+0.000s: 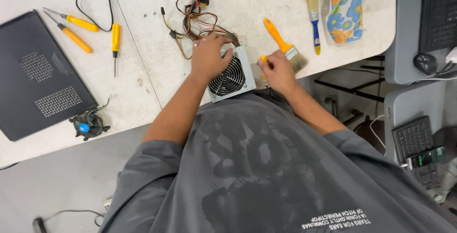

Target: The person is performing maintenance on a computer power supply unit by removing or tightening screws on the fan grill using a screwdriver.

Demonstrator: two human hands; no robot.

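Note:
My left hand [208, 55] rests on top of a grey computer power supply [233, 76] with a round fan grille, gripping its upper edge near the front of the white table [143, 71]. A bundle of coloured cables [193, 18] runs out from behind it. My right hand [276, 68] is closed around a yellow-handled tool [263, 60] at the box's right side; most of the tool is hidden. An orange-handled paintbrush [284, 45] lies just beyond that hand.
A black computer side panel [33, 75] lies far left, a cooler fan [88, 124] by its corner. Three yellow screwdrivers [78, 28] lie nearby. A second brush [314, 16] and a flowered cloth [346, 9] sit far right. Keyboards and a mouse [425, 63] occupy grey desks on the right.

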